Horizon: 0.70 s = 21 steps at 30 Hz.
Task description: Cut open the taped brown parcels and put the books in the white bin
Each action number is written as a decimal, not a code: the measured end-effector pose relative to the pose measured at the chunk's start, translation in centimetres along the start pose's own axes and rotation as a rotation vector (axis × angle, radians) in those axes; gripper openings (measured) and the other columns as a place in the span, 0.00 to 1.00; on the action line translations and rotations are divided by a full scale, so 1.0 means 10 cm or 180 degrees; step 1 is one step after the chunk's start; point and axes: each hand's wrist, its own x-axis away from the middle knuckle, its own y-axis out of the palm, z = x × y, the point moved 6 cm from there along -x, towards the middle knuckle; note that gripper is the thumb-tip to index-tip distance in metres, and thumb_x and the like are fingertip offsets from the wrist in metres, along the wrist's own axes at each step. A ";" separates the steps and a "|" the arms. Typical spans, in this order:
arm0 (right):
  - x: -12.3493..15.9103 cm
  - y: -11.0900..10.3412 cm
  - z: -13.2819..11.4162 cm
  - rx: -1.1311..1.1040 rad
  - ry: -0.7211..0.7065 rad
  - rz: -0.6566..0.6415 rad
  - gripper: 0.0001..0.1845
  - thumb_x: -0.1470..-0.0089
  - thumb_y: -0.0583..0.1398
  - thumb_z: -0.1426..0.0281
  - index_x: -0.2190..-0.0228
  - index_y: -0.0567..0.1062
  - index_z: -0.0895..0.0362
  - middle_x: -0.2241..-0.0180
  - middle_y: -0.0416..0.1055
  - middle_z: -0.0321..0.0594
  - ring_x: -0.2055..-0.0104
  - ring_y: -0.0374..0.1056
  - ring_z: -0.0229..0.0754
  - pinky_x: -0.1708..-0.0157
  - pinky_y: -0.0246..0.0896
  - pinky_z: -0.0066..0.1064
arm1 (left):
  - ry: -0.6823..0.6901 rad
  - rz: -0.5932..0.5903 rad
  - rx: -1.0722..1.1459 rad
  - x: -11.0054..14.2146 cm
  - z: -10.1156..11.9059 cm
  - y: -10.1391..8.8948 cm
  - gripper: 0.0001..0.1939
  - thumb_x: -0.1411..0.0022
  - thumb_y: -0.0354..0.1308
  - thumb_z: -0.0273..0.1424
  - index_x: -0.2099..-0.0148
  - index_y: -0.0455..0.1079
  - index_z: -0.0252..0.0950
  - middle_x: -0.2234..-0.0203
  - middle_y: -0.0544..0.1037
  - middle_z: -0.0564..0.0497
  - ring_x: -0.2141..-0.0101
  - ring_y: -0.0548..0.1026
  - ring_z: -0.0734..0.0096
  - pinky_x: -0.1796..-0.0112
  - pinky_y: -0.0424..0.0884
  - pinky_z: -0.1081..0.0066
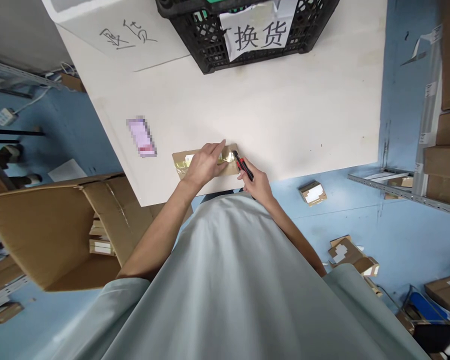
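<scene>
A small flat cardboard parcel [182, 162] sealed with shiny tape lies at the near edge of the white table [285, 115]. My left hand [204, 165] rests on top of it with fingers pressed down, holding it in place. My right hand [257, 184] is closed round a red and black utility knife [243, 165], whose tip touches the parcel's right end.
A black plastic crate [210, 45] with a paper sign stands at the table's far edge. A blurred pink item [141, 136] lies on the table to the left. A large open carton [52, 230] stands on the blue floor at left. Small boxes [312, 193] lie on the floor at right, by shelving [405, 192].
</scene>
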 end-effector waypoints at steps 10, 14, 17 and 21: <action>0.12 0.07 -0.16 0.0727 0.0040 0.0096 0.33 0.20 0.54 0.66 0.20 0.62 0.52 0.52 0.89 0.40 0.64 0.85 0.43 0.49 0.80 0.36 | -0.0033 -0.0141 -0.0267 -0.03 0.00 -0.01 0.39 0.30 0.64 0.33 0.21 0.63 0.29 0.42 0.83 0.32 0.40 0.79 0.36 0.41 0.77 0.46; 0.14 0.07 -0.20 0.0869 0.0012 0.0148 0.34 0.20 0.55 0.64 0.19 0.60 0.51 0.55 0.89 0.39 0.63 0.85 0.45 0.50 0.80 0.36 | -0.0040 -0.0083 -0.0212 -0.03 -0.01 -0.01 0.38 0.31 0.64 0.34 0.23 0.67 0.31 0.41 0.83 0.34 0.40 0.79 0.38 0.40 0.77 0.47; 0.15 0.08 -0.21 0.0881 -0.0007 0.0116 0.34 0.20 0.55 0.64 0.19 0.60 0.49 0.54 0.89 0.37 0.63 0.85 0.44 0.50 0.80 0.35 | -0.0061 -0.0082 -0.0206 -0.03 -0.03 -0.01 0.37 0.31 0.64 0.35 0.23 0.68 0.31 0.42 0.83 0.34 0.40 0.79 0.38 0.40 0.77 0.47; 0.13 0.08 -0.19 0.0860 0.0043 0.0083 0.33 0.20 0.54 0.66 0.19 0.61 0.49 0.53 0.89 0.38 0.64 0.85 0.43 0.49 0.80 0.35 | -0.0054 -0.0075 -0.0174 -0.05 -0.04 0.00 0.36 0.31 0.64 0.35 0.24 0.69 0.32 0.42 0.83 0.34 0.40 0.79 0.38 0.40 0.77 0.47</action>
